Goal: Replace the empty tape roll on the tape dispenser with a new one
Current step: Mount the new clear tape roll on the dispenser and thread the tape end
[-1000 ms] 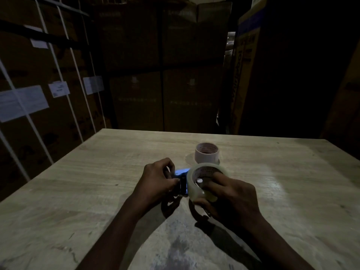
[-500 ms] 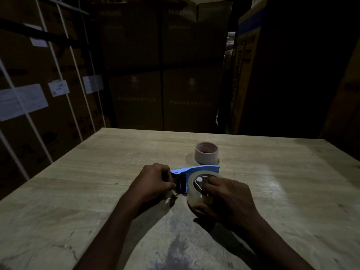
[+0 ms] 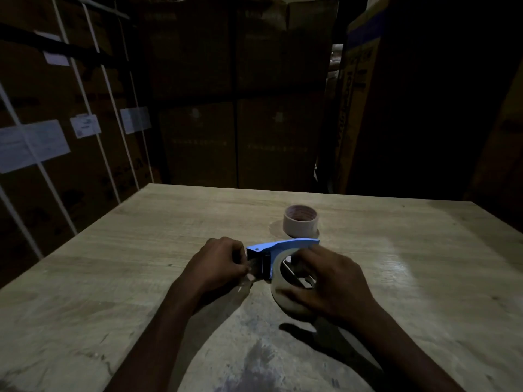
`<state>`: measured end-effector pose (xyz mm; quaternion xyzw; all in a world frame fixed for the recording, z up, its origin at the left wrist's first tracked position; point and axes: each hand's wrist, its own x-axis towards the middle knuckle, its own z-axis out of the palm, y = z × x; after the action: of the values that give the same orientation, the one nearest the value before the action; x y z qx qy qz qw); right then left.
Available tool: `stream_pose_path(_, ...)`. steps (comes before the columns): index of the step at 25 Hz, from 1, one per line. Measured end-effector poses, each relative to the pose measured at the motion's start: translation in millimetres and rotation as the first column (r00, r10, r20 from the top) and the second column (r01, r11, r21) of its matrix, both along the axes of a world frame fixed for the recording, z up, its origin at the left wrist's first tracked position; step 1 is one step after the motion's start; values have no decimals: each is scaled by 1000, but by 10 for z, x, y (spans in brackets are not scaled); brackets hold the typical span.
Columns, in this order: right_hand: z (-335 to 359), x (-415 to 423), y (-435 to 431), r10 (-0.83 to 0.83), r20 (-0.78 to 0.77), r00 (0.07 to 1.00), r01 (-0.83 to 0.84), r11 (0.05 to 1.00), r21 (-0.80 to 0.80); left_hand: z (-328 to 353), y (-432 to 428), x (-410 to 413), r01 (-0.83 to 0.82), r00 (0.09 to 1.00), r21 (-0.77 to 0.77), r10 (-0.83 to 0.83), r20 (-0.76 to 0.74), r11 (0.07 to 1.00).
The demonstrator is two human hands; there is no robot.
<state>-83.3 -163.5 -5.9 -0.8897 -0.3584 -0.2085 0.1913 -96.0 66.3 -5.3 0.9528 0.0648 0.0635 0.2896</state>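
Observation:
A blue tape dispenser (image 3: 283,246) lies on the wooden table (image 3: 113,278) in front of me, with a clear tape roll (image 3: 278,278) seated in it. My right hand (image 3: 328,287) covers the roll, fingers curled over its top and near side. My left hand (image 3: 219,261) pinches the tape end at the dispenser's front by the black roller (image 3: 266,264). An empty cardboard tape core (image 3: 300,225) stands upright just behind the dispenser, apart from both hands.
Stacked cardboard boxes with white straps and paper labels (image 3: 34,145) rise to the left and behind the table. A dark tall box (image 3: 356,108) stands at the back right. The room is dim.
The roll and dispenser have come down from a tilted, lifted pose to lie on the table. My right hand has slid over the roll; my left hand has stayed at the dispenser's front.

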Motion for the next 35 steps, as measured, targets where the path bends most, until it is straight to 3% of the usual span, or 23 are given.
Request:
stream_pose_path(2,99,148,-32,-16,-86,996,23,996,88,1,-8,-5,11,1000,14,-11,7,1000)
stream_pose_path(3,139,245,-55,-25,-138,990,33,998,56,2,-13,-7,16,1000,16,-16,8,1000)
stream_pose_path(6,219,515,-59,-49,-326,944,-20,979,-203,8,-27,-15,19,1000,19,-19,12,1000)
stream_pose_path(8,203,631,-17,-61,-364,929,-58,950,-306,5,-22,-15,20,1000,14,-20,19,1000)
stream_pose_path(24,230,847,165,-177,-112,978,120,914,-389,-46,33,12,-9,997,28,6,73,1000)
stream_pose_path(27,227,827,125,-149,-122,981,102,941,-322,-52,28,4,-14,994,22,11,108,1000)
stream_pose_path(31,243,462,125,-32,-118,992,23,996,-83,-80,42,17,-57,990,-51,64,128,997)
stream_pose_path(35,119,116,283,-65,-129,990,43,985,-170,-100,53,42,-99,984,-47,105,141,994)
